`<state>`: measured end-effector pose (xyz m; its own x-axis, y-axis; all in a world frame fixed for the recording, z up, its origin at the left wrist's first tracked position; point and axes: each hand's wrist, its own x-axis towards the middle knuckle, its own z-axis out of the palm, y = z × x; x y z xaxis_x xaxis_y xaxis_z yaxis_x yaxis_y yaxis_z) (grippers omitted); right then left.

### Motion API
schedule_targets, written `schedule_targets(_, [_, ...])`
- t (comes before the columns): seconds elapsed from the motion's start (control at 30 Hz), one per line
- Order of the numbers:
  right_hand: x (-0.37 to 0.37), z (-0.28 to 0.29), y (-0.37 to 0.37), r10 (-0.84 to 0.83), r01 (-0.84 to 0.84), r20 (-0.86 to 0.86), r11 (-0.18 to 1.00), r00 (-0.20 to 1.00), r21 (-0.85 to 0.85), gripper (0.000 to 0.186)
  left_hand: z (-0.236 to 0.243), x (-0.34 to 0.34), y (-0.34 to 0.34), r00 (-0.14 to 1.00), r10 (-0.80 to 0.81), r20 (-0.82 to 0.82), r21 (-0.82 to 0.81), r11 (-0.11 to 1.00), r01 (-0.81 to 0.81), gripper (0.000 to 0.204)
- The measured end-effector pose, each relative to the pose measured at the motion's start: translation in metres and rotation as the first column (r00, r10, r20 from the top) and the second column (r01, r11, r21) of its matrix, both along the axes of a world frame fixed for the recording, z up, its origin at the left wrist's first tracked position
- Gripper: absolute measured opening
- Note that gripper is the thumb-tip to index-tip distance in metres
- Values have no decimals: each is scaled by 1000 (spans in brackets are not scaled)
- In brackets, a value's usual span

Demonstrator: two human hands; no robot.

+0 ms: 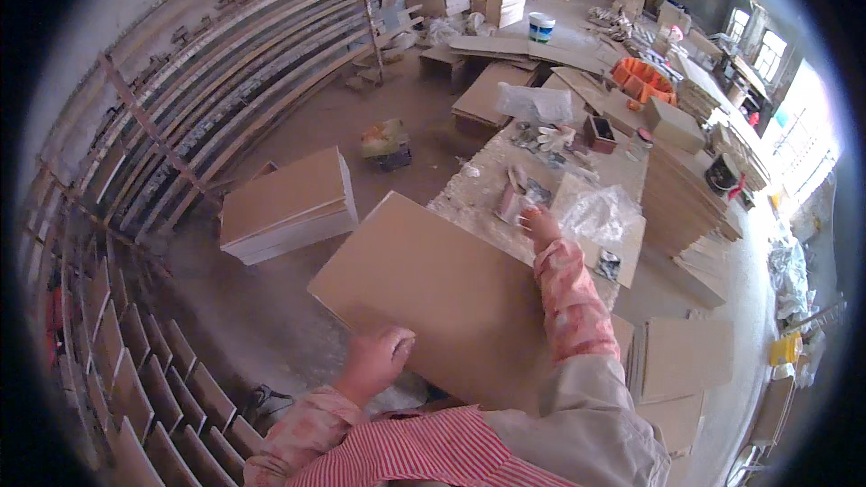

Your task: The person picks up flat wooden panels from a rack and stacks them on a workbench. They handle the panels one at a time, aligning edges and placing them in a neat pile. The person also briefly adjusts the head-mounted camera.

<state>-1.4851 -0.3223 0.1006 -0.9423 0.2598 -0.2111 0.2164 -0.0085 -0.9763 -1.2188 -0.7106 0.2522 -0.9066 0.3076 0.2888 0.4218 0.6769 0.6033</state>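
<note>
A large brown flat board (433, 293) lies at an angle in front of me, its far right side against the worktable (469, 194). Over the board's near left edge is my left hand (374, 361), its fingers curled closed; whatever they may hold is hidden. My right hand (541, 228) reaches past the board over the worktable, fingers stretched forward and apart. Just beyond its fingertips sits a small reddish-brown block (512, 201) among dusty scraps. Clear plastic film (595, 214) lies crumpled right of that hand.
A stack of brown-faced boards (284, 198) stands on the floor at left. Panels fill a slotted rack (149, 388) at lower left. Farther up the worktable are a glove (555, 137) and a small open box (599, 133). Board piles (681, 203) line the right side.
</note>
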Motion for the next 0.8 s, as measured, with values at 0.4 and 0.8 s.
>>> schedule_targets(0.4, [-123, -135, 26, -290, -224, 369, 429, 883, 875, 51, -27, -55, 3, 989, -41, 144, -198, 978, 69, 34])
schedule_targets(0.8, [-92, 47, -14, -213, 214, -208, 977, 955, -19, 27, -31, -52, -6, 986, -80, 149, -165, 981, 104, 42])
